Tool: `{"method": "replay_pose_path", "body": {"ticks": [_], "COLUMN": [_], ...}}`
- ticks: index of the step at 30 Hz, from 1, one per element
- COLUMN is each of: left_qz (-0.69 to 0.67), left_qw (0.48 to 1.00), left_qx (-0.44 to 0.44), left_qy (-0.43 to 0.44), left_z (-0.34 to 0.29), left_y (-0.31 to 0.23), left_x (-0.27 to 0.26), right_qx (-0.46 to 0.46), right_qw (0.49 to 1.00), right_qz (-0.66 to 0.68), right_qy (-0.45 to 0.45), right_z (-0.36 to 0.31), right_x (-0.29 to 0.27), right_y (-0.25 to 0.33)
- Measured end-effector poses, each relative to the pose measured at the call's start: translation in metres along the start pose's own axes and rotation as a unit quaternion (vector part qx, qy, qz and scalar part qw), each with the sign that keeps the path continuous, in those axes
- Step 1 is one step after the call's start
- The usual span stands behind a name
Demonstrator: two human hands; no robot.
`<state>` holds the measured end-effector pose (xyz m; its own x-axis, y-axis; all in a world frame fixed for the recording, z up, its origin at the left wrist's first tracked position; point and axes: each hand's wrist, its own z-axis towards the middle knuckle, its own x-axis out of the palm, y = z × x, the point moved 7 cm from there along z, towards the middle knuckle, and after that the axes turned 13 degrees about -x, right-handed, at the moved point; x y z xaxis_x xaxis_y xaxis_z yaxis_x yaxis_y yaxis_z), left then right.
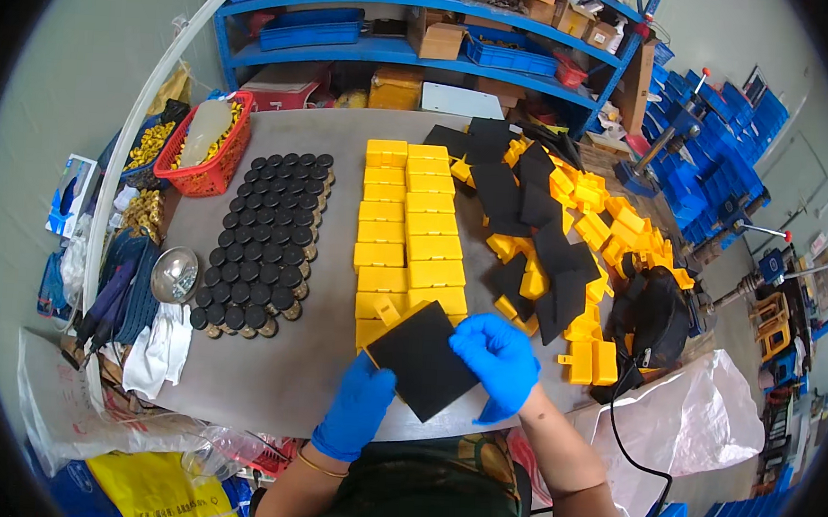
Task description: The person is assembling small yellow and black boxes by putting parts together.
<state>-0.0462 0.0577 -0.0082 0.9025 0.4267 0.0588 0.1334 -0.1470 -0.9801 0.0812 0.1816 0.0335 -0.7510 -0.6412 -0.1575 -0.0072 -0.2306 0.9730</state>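
1. The black foam square (422, 360) is what I have between both hands, tilted like a diamond just above the near edge of the grey table (274, 373)
2. My left hand (357, 409), in a blue glove, has its fingers closed on the square's lower left corner, thumb on top
3. My right hand (498, 358), also gloved in blue, has its fingers curled over the square's right corner, pinching it
4. Just beyond my fingertips, partly under the square's far corner, I see a yellow plastic case (372, 332), the nearest of two neat columns of yellow cases (411, 225) running away from my hands
5. A small yellow clip (388, 311) lies on the cases just past the square's top corner
6. Further out and to the right of my right fingers I see a loose heap of yellow parts (606, 223) mixed with more black foam sheets (531, 209)
7. To the left of my left fingers, well apart, I see a block of black round caps (265, 240) laid in rows, a small metal bowl (174, 274) beside them, and a red basket (207, 146) further off
8. A black cable (634, 452) trails down just right of my right forearm
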Motion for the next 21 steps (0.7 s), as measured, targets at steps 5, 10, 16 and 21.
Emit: {"method": "replay_pose_path", "body": {"ticks": [5,10,16,21], "left_qz": [-0.229,-0.22,-0.369,-0.418], "left_qw": [0.972,0.973,0.919,0.876], "left_qx": [-0.053,-0.069,-0.135,-0.211], "left_qy": [0.019,0.028,0.016,0.114], "left_z": [-0.012,-0.013,-0.004,-0.008], "left_y": [-0.016,-0.003,0.03,0.01], "left_x": [0.001,-0.002,-0.013,-0.006], "right_qx": [-0.216,-0.058,-0.008,-0.026], "right_qw": [0.917,0.995,0.96,0.885], "right_qz": [-0.331,-0.03,-0.142,-0.264], "right_qy": [0.055,0.082,0.243,0.382], "right_z": [0.001,0.019,0.019,0.036], "right_x": [0.022,0.03,0.052,0.066], "right_y": [0.041,0.01,0.035,0.019]}}
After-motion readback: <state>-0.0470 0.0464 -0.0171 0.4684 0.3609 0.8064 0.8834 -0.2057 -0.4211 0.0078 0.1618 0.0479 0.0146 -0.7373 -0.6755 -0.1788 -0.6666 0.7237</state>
